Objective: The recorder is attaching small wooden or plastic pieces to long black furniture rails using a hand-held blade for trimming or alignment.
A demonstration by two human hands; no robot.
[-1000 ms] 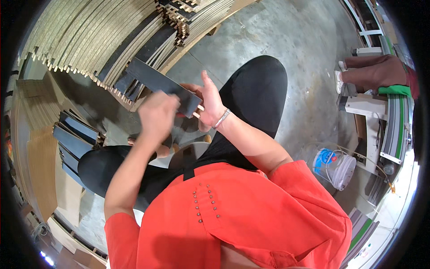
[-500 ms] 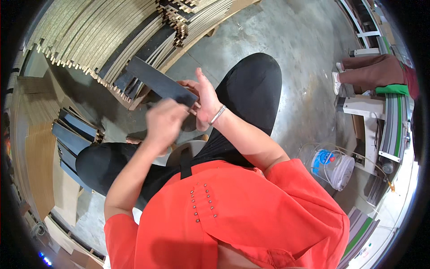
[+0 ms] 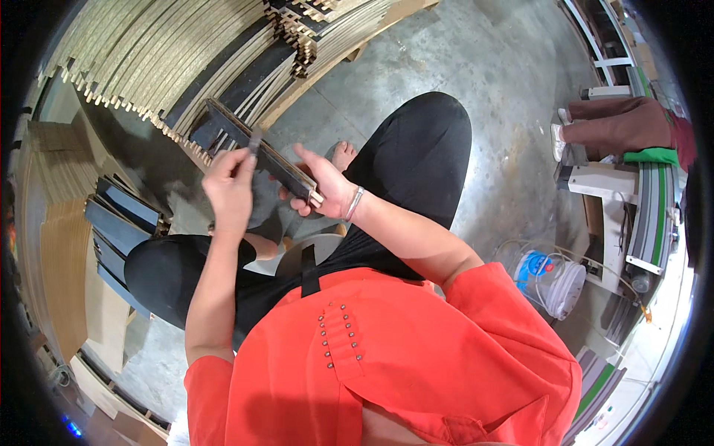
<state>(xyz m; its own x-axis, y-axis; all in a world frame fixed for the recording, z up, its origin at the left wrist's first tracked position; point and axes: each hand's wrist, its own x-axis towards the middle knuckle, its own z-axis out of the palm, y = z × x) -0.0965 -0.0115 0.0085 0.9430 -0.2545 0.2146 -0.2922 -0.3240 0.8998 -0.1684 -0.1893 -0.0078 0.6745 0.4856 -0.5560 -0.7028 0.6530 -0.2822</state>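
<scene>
nearest is a loose orange top [image 3: 387,357], soft cloth with a short row of small metal studs down the front, over black trousers [image 3: 416,149] on a person sitting low on a pale round stool [image 3: 312,249]. both forearms come up bare from the sleeves.

the right hand [image 3: 323,186], a thin bracelet [image 3: 355,202] at the wrist, is wrapped around the near end of a long dark panel strip [image 3: 256,149], thumb pointing up along its side and fingers curled underneath it. the strip is flat, narrow and straight-edged, black on its faces with a pale raw core showing at the cut end by the palm. it slants up and away to the left, held in the air above the knees, its far end reaching toward the stacked boards.

the left hand [image 3: 229,186] is closed in a pinch on a small grey blade-like tool [image 3: 255,141], which stands nearly upright with its tip touching the strip's upper edge.

a bare foot [image 3: 342,154] rests on rough, mottled grey concrete floor [image 3: 506,89]. to the left, more dark strips [image 3: 119,223] stand on edge beside tan chipboard sheets [image 3: 63,275].

right of the knee stands a white plastic bucket [image 3: 554,279] with a blue label and a wire handle.

farther off, a big fan of pale particleboard slats [image 3: 149,52] lies stacked with rough, crumbly edges. far right, another person's leg [image 3: 617,123] in brown stands by a white and green machine [image 3: 639,201].
</scene>
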